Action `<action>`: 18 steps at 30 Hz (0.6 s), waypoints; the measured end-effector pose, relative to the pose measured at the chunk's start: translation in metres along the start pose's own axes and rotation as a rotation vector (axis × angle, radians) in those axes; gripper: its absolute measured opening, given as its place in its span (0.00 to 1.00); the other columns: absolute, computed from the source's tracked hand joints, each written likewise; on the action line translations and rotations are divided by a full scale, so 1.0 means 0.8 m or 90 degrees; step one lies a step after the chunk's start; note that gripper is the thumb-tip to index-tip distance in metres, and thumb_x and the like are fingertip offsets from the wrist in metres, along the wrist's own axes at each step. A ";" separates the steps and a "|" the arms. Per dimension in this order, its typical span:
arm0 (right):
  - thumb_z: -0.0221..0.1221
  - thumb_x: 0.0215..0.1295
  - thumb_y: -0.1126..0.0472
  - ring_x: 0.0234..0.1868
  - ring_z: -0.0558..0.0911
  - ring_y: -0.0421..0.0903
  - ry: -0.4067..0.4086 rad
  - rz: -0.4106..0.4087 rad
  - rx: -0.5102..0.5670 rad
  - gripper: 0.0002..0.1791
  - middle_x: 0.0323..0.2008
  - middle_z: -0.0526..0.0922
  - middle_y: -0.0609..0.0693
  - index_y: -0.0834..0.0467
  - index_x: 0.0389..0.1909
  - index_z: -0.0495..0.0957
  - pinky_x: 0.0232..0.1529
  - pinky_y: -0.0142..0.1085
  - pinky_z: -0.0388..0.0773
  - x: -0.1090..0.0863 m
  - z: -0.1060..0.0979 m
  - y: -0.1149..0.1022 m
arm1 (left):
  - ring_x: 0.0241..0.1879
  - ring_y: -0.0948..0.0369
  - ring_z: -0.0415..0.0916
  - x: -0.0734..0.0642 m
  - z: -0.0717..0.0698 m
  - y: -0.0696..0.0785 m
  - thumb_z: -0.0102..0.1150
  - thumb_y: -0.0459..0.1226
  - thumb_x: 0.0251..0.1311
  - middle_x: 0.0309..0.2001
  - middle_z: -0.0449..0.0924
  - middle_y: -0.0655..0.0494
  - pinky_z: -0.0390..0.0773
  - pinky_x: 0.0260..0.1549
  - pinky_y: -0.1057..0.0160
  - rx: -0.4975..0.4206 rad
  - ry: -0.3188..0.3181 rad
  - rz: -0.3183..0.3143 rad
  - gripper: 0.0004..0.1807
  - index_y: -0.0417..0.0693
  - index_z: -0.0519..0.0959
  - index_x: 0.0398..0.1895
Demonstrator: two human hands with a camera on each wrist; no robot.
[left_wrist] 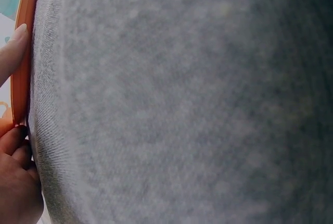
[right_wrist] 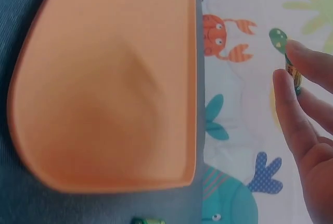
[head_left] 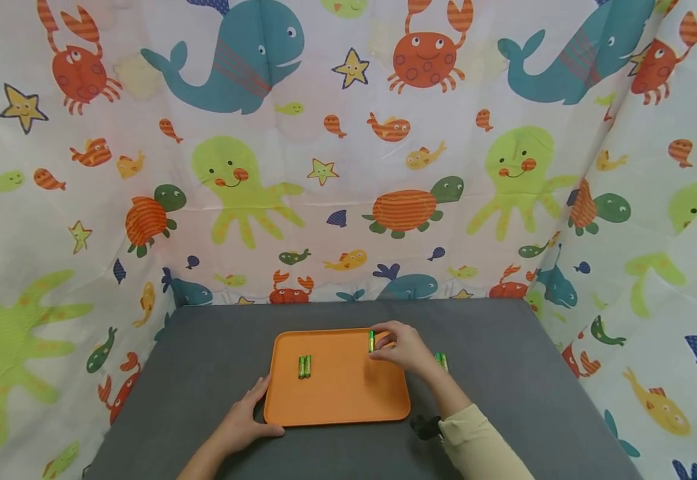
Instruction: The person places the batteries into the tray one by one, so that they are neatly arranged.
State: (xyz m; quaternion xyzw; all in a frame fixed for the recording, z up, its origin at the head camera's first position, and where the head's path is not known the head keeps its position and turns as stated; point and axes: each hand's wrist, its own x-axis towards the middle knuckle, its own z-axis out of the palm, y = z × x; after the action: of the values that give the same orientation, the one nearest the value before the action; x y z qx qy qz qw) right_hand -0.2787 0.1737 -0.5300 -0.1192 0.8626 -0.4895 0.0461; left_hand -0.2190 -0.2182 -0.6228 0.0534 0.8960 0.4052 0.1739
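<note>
An orange tray (head_left: 336, 407) lies on the grey table. Thumb and forefinger tips of my right hand (head_left: 407, 348) pinch a small green battery (head_left: 372, 341) by its ends, held upright over the tray's far right part; the right wrist view shows this battery (right_wrist: 294, 75) raised off the tray. Two more green batteries (head_left: 304, 367) lie side by side on the tray's left half. My left hand (head_left: 240, 420) grips the tray's near left corner, fingers along the left side and thumb at the front edge. In the left wrist view its thumb presses the tray rim (left_wrist: 23, 78).
Right of the tray, partly hidden behind my right wrist, green batteries (head_left: 441, 361) lie on the grey tabletop (head_left: 504, 387). A dark band (head_left: 425, 427) sits by the right sleeve (head_left: 480, 443). A sea-animal curtain (head_left: 336, 187) encloses the table's back and sides.
</note>
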 end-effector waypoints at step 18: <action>0.74 0.57 0.61 0.44 0.85 0.48 -0.022 -0.029 0.029 0.28 0.53 0.79 0.59 0.54 0.60 0.79 0.39 0.39 0.84 0.013 0.039 -0.019 | 0.76 0.29 0.40 -0.003 -0.001 -0.001 0.80 0.57 0.42 0.81 0.44 0.41 0.52 0.66 0.25 -0.010 -0.001 0.011 0.66 0.55 0.50 0.82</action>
State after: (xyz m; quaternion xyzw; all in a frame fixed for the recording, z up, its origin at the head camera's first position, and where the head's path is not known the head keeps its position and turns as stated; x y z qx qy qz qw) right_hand -0.2803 0.1377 -0.5324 -0.1460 0.8474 -0.5077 0.0527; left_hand -0.2171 -0.2201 -0.6220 0.0599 0.8922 0.4133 0.1719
